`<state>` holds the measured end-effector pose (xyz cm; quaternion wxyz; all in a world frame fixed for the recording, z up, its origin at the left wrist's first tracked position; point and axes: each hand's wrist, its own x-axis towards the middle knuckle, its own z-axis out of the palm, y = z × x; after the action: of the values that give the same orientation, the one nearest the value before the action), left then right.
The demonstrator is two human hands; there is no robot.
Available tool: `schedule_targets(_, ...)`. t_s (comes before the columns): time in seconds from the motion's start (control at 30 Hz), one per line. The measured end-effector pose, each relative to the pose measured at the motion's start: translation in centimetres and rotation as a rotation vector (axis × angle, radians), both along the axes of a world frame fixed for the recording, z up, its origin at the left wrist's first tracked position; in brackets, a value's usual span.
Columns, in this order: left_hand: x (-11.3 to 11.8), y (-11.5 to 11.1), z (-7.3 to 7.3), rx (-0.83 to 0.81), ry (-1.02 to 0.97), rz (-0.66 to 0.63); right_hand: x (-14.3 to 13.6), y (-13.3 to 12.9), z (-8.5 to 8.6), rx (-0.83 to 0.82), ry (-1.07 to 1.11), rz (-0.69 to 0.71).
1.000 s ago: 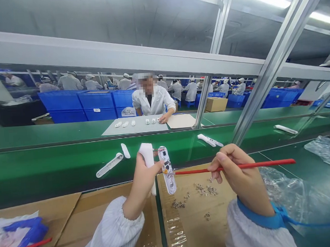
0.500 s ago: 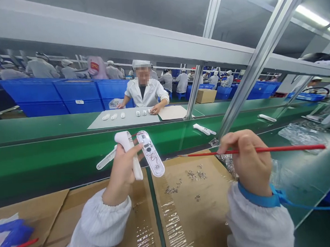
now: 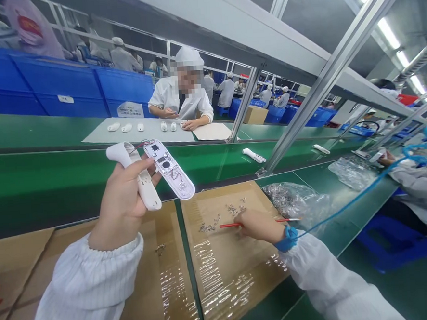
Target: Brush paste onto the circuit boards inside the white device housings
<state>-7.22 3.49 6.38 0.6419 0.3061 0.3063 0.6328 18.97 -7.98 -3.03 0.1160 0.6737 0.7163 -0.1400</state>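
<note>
My left hand (image 3: pixel 120 199) is wrapped round a white plastic device casing (image 3: pixel 149 190). Its other half (image 3: pixel 170 170), bearing a circuit board and thin wires, lies open beside it, joined by wires at the top. Low over the cardboard, my right hand (image 3: pixel 259 226) has a slim red paintbrush (image 3: pixel 229 225) held in it, bristle end toward the right. Its fingertips are down at a scatter of small metal parts (image 3: pixel 234 209); whether they pinch one is hidden. A blue strap (image 3: pixel 287 237) circles my right wrist.
A green conveyor belt (image 3: pixel 56 184) crosses ahead, carrying a white device (image 3: pixel 253 155). Beyond it a co-worker (image 3: pixel 184 99) handles white pieces on a grey sheet. A clear bag of metal parts (image 3: pixel 291 198) lies at right, near a slanted metal post (image 3: pixel 297 111). Another person sits far right.
My right hand has come down and left from its raised position to the metal parts, and the brush's bristles now point right. My view has shifted; my left hand still holds the opened device.
</note>
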Motion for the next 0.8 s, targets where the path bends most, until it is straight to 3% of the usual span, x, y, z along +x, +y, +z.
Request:
schedule_targets(0.2,0.1,0.0,-0.2,-0.013,-0.008,-0.027,-0.3,-0.1,-0.1,-0.040,0.044,0.022)
schedule_targets(0.43,0.2,0.1,-0.2,-0.032,-0.033,-0.050,1.8,2.8,-0.6,0.085,-0.084,-0.192)
schedule_targets(0.6,0.4,-0.2,0.0,-0.070,-0.035,-0.061,1.6,4.3,-1.2,0.012,-0.009,-0.121)
schedule_targets(0.8,0.5,0.2,-0.5,-0.071,-0.021,-0.071,1.6,4.4,0.0,0.039,0.043,-0.083)
